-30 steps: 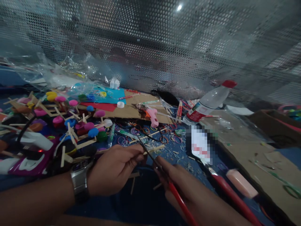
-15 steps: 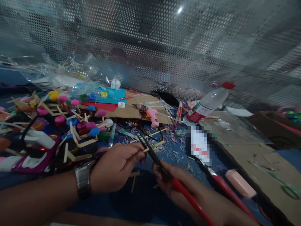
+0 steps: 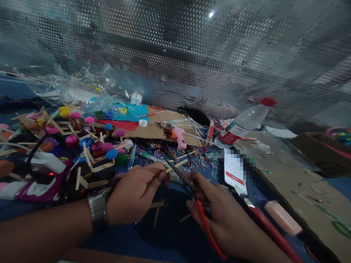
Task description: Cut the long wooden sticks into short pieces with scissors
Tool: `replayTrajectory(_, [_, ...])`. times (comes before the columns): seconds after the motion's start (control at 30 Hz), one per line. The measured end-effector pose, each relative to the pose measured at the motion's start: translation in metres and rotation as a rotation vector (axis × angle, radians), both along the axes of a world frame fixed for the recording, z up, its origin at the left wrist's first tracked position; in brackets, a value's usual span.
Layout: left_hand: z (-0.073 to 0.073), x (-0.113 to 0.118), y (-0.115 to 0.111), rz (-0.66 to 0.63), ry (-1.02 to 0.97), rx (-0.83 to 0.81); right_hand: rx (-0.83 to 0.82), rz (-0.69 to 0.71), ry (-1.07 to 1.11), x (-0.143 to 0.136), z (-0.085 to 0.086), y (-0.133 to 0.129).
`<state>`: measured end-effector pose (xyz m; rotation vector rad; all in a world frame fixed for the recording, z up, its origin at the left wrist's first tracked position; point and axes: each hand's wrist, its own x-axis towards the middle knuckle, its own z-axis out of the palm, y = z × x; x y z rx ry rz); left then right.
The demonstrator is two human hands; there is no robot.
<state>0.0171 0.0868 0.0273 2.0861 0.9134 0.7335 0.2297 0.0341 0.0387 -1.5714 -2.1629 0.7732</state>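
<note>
My left hand (image 3: 137,193), with a metal watch (image 3: 98,208) at its wrist, pinches a thin wooden stick (image 3: 179,164) that points up and to the right. My right hand (image 3: 216,208) grips a pair of red-handled scissors (image 3: 203,223). The blades (image 3: 183,174) are apart and lie across the stick, just beyond my left fingertips. On the blue tabletop (image 3: 117,241) below my hands lie a few short sticks (image 3: 157,212). Wooden stick pieces with coloured round tops (image 3: 111,154) crowd the left side.
A pink glue gun (image 3: 179,138) lies on cardboard behind my hands. To the right are a tilted bottle (image 3: 244,122), a phone (image 3: 233,171), a red-handled tool (image 3: 268,226) and a pink block (image 3: 283,217). Coloured rubber bands (image 3: 208,164) lie scattered. A perforated metal panel (image 3: 170,73) stands behind.
The scissors have tilted and their blades have moved along the stick, while my right hand has turned and risen slightly. My left hand keeps its pinch on the stick, almost in place.
</note>
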Motion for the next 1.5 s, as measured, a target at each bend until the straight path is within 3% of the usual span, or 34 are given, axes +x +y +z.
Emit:
replayTrajectory(0.2, [-0.003,-0.001,-0.002,0.035,0.083,0.011,-0.112,0.069,0.131,0.004,-0.005,0.0])
replayTrajectory(0.4, [-0.005,0.0,-0.002,0.061,0.147,0.037,-0.144,0.065,0.128,0.003,-0.007,0.0])
replayTrajectory(0.7, [-0.006,0.0,-0.002,0.083,0.191,0.048,-0.018,-0.01,0.021,0.001,-0.004,0.001])
replayTrajectory(0.97, [0.0,0.0,-0.005,0.065,0.165,0.042,-0.018,0.027,0.007,0.002,-0.008,-0.003])
replayTrajectory(1.13, [0.0,0.001,-0.007,0.072,0.182,0.025,-0.083,0.008,0.051,0.004,-0.009,-0.003])
replayTrajectory(1.37, [0.0,-0.001,-0.007,0.064,0.188,0.024,-0.337,-0.037,0.341,0.004,-0.019,0.002])
replayTrajectory(1.5, [0.002,-0.002,-0.008,0.047,0.166,0.026,-0.447,-0.034,0.441,0.004,-0.015,0.002])
